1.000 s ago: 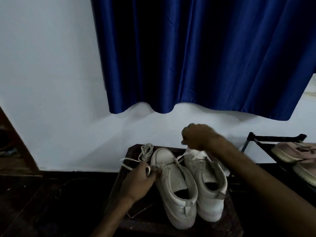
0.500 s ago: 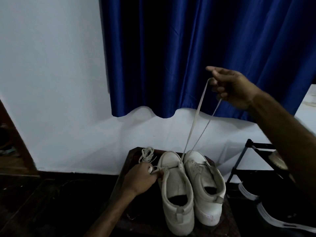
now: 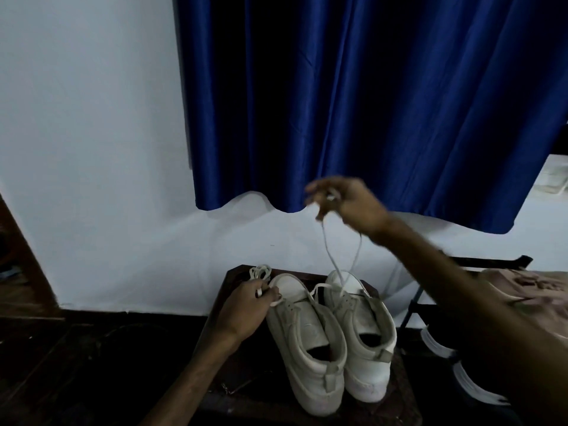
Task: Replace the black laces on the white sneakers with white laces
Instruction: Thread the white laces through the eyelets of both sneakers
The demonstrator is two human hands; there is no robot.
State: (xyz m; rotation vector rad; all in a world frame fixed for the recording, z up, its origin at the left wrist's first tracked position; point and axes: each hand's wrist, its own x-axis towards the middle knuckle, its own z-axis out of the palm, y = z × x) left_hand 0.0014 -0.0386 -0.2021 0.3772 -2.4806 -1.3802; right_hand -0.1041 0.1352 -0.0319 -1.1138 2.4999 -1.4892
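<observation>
Two white sneakers stand side by side on a dark wooden stool [image 3: 396,404], toes toward the wall: the left sneaker [image 3: 307,342] and the right sneaker [image 3: 365,333]. My right hand [image 3: 347,204] is raised above them and pinches a white lace [image 3: 335,259] whose two strands hang slack down to the front of the right sneaker. My left hand [image 3: 246,309] rests at the left sneaker's toe and grips the end of a white lace threaded across its lowest eyelets. A coiled spare white lace [image 3: 259,272] lies behind that hand. No black lace is visible.
A blue curtain [image 3: 353,103] hangs over the white wall behind the stool. A black shoe rack [image 3: 491,262] at the right holds pinkish shoes [image 3: 528,290] and dark shoes with white soles [image 3: 473,385]. Dark floor lies left of the stool.
My right hand, which had pulled the lace taut and high, has dropped lower and leftward, so the two strands now hang slack. My left hand stays at the left sneaker's toe.
</observation>
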